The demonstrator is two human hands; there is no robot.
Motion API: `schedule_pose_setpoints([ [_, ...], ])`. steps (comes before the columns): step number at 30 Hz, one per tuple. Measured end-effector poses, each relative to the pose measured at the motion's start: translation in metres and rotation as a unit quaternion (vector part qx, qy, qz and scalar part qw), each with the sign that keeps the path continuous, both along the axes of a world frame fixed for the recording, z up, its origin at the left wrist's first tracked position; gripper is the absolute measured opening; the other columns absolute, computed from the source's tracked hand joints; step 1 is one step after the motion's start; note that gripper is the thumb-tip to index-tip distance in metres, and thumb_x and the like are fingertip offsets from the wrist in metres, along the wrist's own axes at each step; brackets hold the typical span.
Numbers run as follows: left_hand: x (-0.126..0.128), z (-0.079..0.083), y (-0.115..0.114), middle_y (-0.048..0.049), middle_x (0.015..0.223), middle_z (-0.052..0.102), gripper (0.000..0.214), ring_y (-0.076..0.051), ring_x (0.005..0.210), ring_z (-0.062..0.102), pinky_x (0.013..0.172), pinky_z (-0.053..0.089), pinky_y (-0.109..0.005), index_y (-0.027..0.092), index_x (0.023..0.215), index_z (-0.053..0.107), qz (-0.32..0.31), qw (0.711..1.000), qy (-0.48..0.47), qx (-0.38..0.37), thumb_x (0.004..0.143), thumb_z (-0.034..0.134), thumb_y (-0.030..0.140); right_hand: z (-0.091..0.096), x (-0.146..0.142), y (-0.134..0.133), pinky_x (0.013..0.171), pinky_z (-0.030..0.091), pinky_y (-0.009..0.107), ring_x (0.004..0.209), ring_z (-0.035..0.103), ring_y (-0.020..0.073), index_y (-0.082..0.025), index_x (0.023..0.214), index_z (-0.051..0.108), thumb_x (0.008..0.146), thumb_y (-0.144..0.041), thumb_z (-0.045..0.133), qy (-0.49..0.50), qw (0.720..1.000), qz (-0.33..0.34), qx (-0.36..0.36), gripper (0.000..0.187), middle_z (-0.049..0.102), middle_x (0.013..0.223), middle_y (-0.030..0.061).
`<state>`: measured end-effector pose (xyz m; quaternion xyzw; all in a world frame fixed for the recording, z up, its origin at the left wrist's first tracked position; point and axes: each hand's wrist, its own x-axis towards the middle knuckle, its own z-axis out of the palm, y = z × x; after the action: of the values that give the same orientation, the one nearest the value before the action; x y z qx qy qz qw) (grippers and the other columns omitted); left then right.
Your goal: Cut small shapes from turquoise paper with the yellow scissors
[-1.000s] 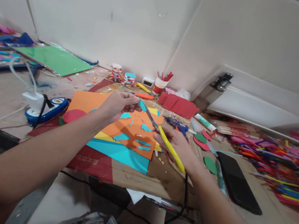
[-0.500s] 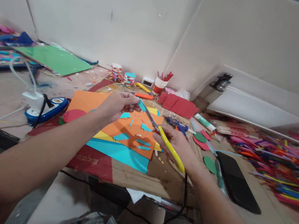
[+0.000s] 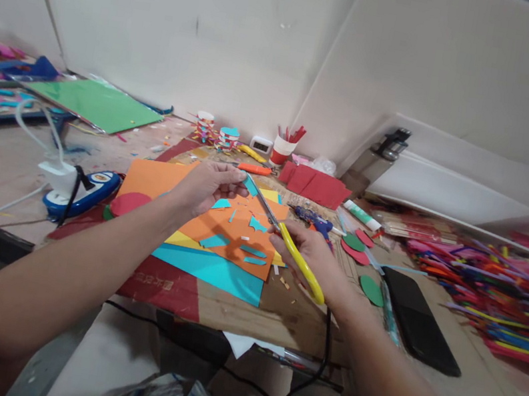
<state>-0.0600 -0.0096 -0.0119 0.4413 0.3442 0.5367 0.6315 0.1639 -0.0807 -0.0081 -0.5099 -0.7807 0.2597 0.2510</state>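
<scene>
My left hand pinches a small piece of blue paper between thumb and fingertips. Yellow-handled scissors are gripped in my right hand, their blades pointing up and left to the blue paper. Whether the blades are fully closed I cannot tell. Beneath both hands lie orange paper, yellow paper and a blue sheet, stacked askew. Several blue offcuts are scattered over the orange paper.
At the right lie a black phone and many pipe cleaners. A glue gun rests beyond my right hand. Behind stand a cup with red sticks and a small clock. On the left are a blue power strip and green sheets.
Almost nothing differs. The scissors' handle has shifted very slightly left, while my left hand keeps the blue paper in the same place.
</scene>
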Motion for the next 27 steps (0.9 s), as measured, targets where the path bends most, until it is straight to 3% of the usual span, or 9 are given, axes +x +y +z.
schedule_pose_setpoints([
  [13, -0.002, -0.003, 0.004, -0.0032, 0.059, 0.066, 0.022, -0.012, 0.058, 0.063, 0.057, 0.041, -0.023, 0.012, 0.067, 0.064, -0.008, 1.0, -0.017, -0.001, 0.059, 0.079, 0.026, -0.007, -0.008, -0.001, 0.046, 0.033, 0.021, 0.048, 0.045, 0.0097, -0.018, 0.087, 0.062, 0.085, -0.045, 0.055, 0.042, 0.998, 0.002, -0.036, 0.028, 0.05, 0.057, -0.0034],
  [19, -0.002, -0.003, 0.005, -0.0027, 0.058, 0.065, 0.021, -0.011, 0.056, 0.062, 0.057, 0.041, -0.023, 0.012, 0.066, 0.062, -0.011, 1.0, -0.017, 0.0, 0.06, 0.078, 0.025, -0.01, -0.011, -0.003, 0.044, 0.035, 0.021, 0.047, 0.047, 0.0096, -0.018, 0.088, 0.062, 0.085, -0.048, 0.054, 0.065, 0.997, -0.01, -0.044, 0.031, 0.052, 0.058, -0.0027],
  [27, -0.002, 0.0, 0.003, -0.0033, 0.063, 0.066, 0.02, -0.013, 0.062, 0.064, 0.061, 0.042, -0.024, 0.013, 0.068, 0.064, -0.009, 1.0, -0.019, 0.007, 0.063, 0.077, 0.026, -0.012, -0.017, -0.004, 0.035, 0.03, 0.021, 0.037, 0.041, 0.0093, -0.02, 0.087, 0.06, 0.078, -0.048, 0.061, 0.127, 0.983, -0.075, -0.107, 0.029, 0.043, 0.046, -0.0067],
])
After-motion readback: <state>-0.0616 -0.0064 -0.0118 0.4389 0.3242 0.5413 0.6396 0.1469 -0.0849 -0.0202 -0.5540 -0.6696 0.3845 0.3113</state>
